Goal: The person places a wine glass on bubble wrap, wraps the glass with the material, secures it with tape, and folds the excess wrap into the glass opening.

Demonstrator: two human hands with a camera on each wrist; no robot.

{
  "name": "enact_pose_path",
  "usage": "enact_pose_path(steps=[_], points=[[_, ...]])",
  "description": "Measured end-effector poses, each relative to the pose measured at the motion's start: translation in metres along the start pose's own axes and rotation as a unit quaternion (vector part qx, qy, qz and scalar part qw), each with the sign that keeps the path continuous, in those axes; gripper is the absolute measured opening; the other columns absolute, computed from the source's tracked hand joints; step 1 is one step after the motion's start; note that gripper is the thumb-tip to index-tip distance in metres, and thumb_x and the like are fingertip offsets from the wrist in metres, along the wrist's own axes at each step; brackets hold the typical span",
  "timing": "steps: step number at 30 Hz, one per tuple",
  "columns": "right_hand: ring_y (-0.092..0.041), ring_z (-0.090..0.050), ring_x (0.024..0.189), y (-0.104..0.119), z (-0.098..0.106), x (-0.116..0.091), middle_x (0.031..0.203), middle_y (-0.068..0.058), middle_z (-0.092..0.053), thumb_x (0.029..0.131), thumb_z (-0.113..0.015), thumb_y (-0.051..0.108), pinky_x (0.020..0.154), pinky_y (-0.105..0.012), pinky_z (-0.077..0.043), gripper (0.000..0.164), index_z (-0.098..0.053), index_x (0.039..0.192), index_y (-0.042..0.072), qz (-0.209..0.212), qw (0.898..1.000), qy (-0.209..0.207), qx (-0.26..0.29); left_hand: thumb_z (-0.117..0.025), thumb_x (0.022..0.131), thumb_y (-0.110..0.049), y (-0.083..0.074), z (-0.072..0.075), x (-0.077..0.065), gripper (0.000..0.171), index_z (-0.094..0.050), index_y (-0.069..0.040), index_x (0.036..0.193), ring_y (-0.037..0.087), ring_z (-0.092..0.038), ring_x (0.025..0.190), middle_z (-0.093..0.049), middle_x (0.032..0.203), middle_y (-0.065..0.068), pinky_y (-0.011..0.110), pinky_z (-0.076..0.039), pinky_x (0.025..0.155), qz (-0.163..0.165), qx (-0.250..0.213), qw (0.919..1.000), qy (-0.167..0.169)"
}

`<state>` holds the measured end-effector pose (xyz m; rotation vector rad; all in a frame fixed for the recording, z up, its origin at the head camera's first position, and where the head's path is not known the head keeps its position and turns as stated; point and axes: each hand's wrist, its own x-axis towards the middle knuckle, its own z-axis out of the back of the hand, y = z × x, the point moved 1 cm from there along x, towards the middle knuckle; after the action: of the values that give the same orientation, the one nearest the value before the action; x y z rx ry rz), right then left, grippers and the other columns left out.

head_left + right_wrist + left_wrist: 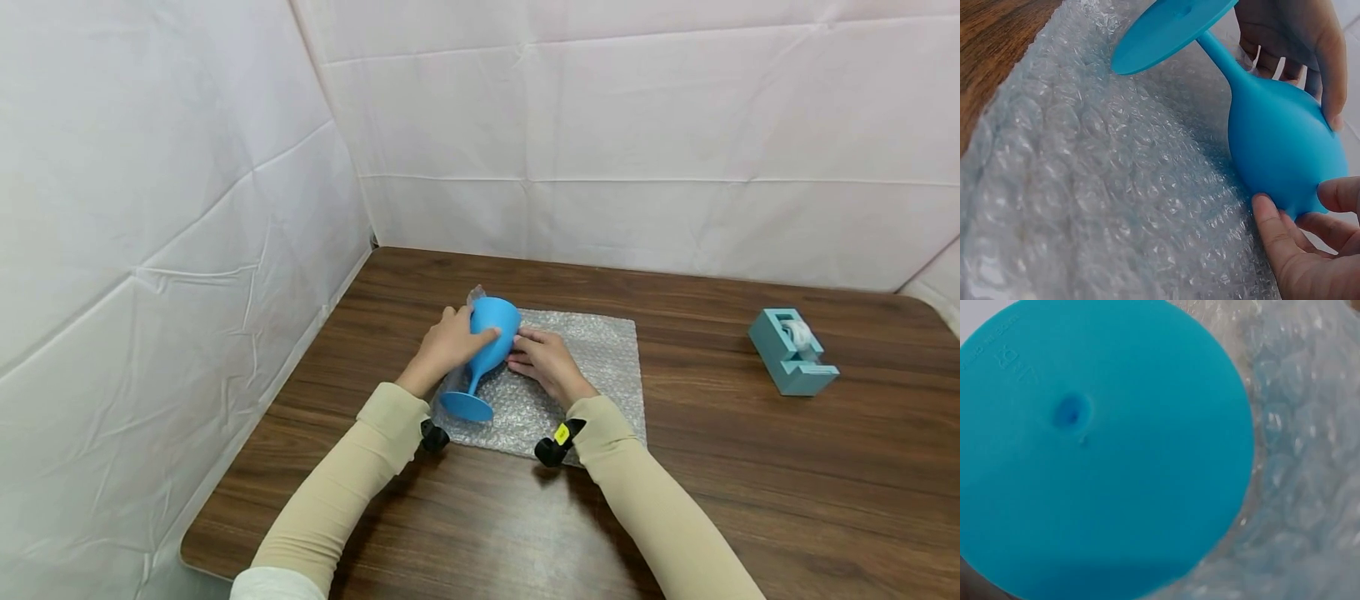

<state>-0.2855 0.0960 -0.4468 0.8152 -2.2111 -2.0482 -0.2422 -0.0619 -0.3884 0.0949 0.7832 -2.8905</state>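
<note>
A blue plastic goblet (493, 323) lies tilted over a sheet of bubble wrap (600, 354), its bowl pointing away and its round foot toward the person. My left hand (447, 343) grips the bowl from the left, thumb across its upper side and the other fingers partly hidden behind. From the right, my right hand (549, 364) holds the bowl near the rim, with its thumb and fingers on the blue surface in the right wrist view. The underside of the foot (1147, 469) fills much of the left wrist view, beside the wrap. Some wrap rises along the goblet's left side.
A teal tape dispenser (795, 354) with a roll of clear tape stands on the right of the dark wooden table (712, 483). White cloth walls (637, 117) border the table at the back and left.
</note>
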Motion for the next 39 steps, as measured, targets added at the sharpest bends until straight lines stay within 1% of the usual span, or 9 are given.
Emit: enact_pose_path(steps=[5,8,13,19,22,26,28,34,39], points=[[-0.017,-0.061,0.095,-0.001,0.002,0.001,0.133,-0.019,-0.052,0.101,-0.046,0.013,0.097,-0.036,-0.05,0.049,-0.035,0.148,0.005,-0.001,1.0,0.008,0.003,-0.055,0.093,-0.053,-0.002,-0.003,0.0,0.077,-0.029,-0.009,0.151,0.042,-0.056,0.11,-0.038,0.14,0.023,0.052,-0.05,0.086,-0.003,0.005,0.9999,-0.011],[-0.016,-0.062,0.092,-0.001,0.003,0.001,0.133,-0.02,-0.052,0.101,-0.045,0.012,0.096,-0.036,-0.05,0.049,-0.035,0.148,0.005,0.0,1.0,0.011,-0.001,-0.055,0.093,-0.053,-0.003,-0.005,0.0,0.079,-0.027,-0.009,0.152,0.042,-0.056,0.11,-0.035,0.142,0.024,0.052,-0.051,0.086,-0.01,0.003,0.9998,-0.014],[-0.019,-0.063,0.099,-0.001,0.004,-0.001,0.134,-0.019,-0.053,0.102,-0.044,0.012,0.095,-0.034,-0.051,0.047,-0.037,0.148,0.007,-0.001,1.0,0.018,-0.011,-0.056,0.092,-0.052,-0.003,-0.007,-0.001,0.081,-0.024,-0.009,0.153,0.044,-0.055,0.114,-0.03,0.147,0.025,0.052,-0.05,0.087,-0.012,-0.007,0.9998,-0.014],[-0.02,-0.063,0.1,-0.002,0.005,-0.001,0.133,-0.021,-0.052,0.102,-0.044,0.012,0.095,-0.034,-0.051,0.048,-0.034,0.149,0.005,0.005,1.0,0.02,-0.006,-0.055,0.093,-0.053,-0.005,-0.008,-0.001,0.082,-0.022,-0.008,0.153,0.043,-0.056,0.112,-0.031,0.143,0.025,0.05,-0.051,0.085,-0.013,-0.005,0.9998,-0.016],[-0.025,-0.062,0.105,-0.003,0.006,-0.001,0.132,-0.022,-0.052,0.102,-0.043,0.014,0.095,-0.034,-0.051,0.05,-0.03,0.15,0.006,0.008,1.0,0.023,0.003,-0.056,0.092,-0.053,-0.006,-0.01,0.0,0.083,-0.023,-0.008,0.153,0.042,-0.057,0.11,-0.032,0.142,0.025,0.049,-0.051,0.084,-0.016,0.0,0.9997,-0.019],[-0.032,-0.058,0.117,-0.003,0.008,-0.002,0.133,-0.023,-0.05,0.103,-0.043,0.023,0.096,-0.035,-0.05,0.052,-0.029,0.15,0.007,0.009,1.0,0.027,0.013,-0.057,0.092,-0.053,-0.006,-0.011,0.0,0.084,-0.023,-0.007,0.153,0.042,-0.058,0.108,-0.032,0.142,0.026,0.049,-0.052,0.083,-0.024,0.003,0.9995,-0.022],[-0.033,-0.057,0.12,-0.003,0.008,-0.002,0.135,-0.023,-0.05,0.103,-0.044,0.028,0.096,-0.035,-0.05,0.054,-0.03,0.15,0.006,0.007,0.999,0.029,0.015,-0.058,0.091,-0.053,-0.007,-0.011,-0.001,0.084,-0.023,-0.007,0.153,0.042,-0.058,0.107,-0.031,0.142,0.026,0.05,-0.052,0.083,-0.027,0.002,0.9994,-0.021],[-0.034,-0.056,0.121,-0.004,0.009,0.0,0.135,-0.022,-0.05,0.102,-0.047,0.033,0.097,-0.036,-0.049,0.058,-0.031,0.149,0.005,0.001,0.999,0.031,0.019,-0.057,0.092,-0.051,-0.008,-0.009,-0.003,0.081,-0.025,-0.008,0.152,0.041,-0.059,0.104,-0.035,0.137,0.026,0.05,-0.052,0.083,-0.04,-0.005,0.999,-0.02],[-0.033,-0.057,0.119,-0.003,0.011,-0.001,0.134,-0.022,-0.05,0.101,-0.048,0.034,0.097,-0.036,-0.049,0.057,-0.033,0.149,0.006,-0.002,0.999,0.032,0.016,-0.052,0.096,-0.046,-0.009,-0.007,-0.005,0.073,-0.026,-0.008,0.152,0.039,-0.059,0.104,-0.039,0.132,0.024,0.049,-0.051,0.085,-0.046,-0.013,0.9988,-0.012]])
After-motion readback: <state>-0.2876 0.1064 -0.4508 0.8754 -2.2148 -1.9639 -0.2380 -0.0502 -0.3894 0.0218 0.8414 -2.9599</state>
